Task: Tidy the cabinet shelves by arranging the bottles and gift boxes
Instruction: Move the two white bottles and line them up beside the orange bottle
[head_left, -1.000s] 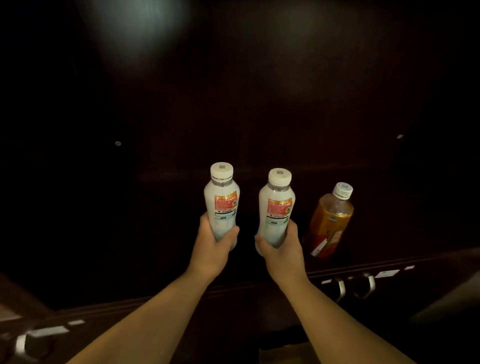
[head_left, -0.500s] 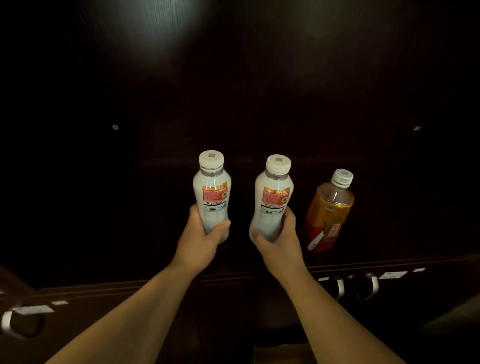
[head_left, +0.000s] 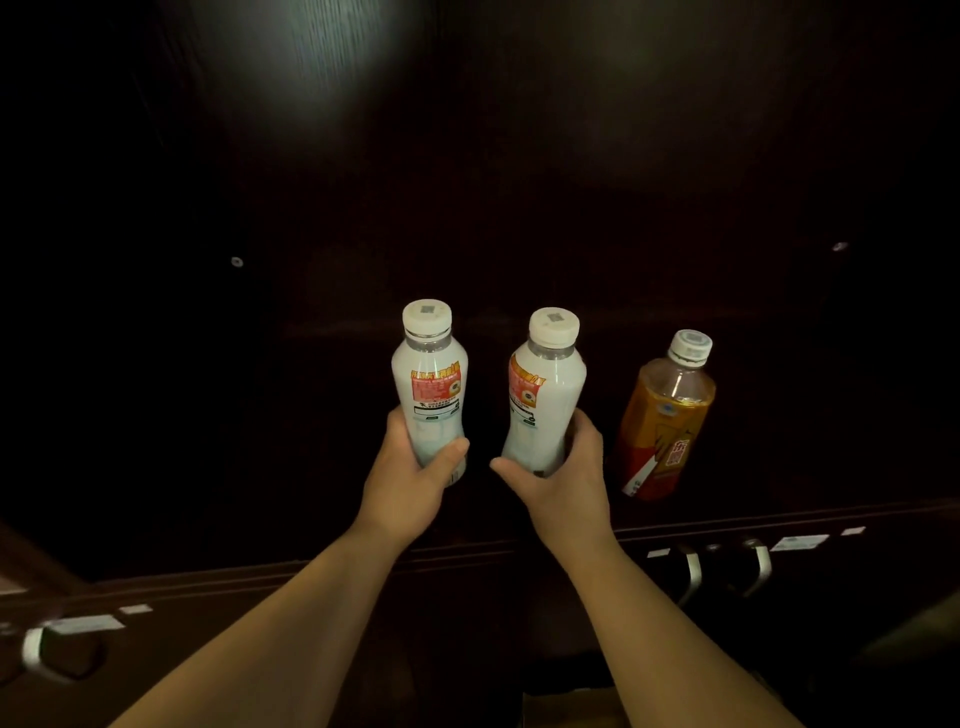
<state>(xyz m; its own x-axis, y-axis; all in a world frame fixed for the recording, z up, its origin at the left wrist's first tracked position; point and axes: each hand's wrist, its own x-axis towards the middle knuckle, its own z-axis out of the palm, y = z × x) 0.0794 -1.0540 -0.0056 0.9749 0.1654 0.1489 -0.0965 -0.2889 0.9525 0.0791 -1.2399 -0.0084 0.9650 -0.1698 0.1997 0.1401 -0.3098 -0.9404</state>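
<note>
The left hand (head_left: 410, 480) is wrapped round the lower body of a white bottle (head_left: 430, 387), thumb across its front, holding it upright just left of frame centre. The right hand (head_left: 561, 480) grips a second white bottle (head_left: 545, 395) from its right side, fingers behind and thumb reaching out under its base; this one leans slightly to the left. A narrow dark gap separates the two bottles, and they do not touch (whether either base rests on the shelf cannot be told in this dimness).

To the right, apart from the right hand, an amber bottle (head_left: 667, 421) with a white cap and a red-and-orange label stands free on the shelf (head_left: 779, 483), tilted a little in the wide-angle view. Left of the left hand the shelf runs dark and open toward the frame's left edge; right of the amber bottle there is also open room.

The shelf's front edge (head_left: 779, 519) crosses the lower frame, passing beneath both wrists. Below it, metal handles (head_left: 724, 571) show at lower right and another handle (head_left: 34, 647) at lower left.
</note>
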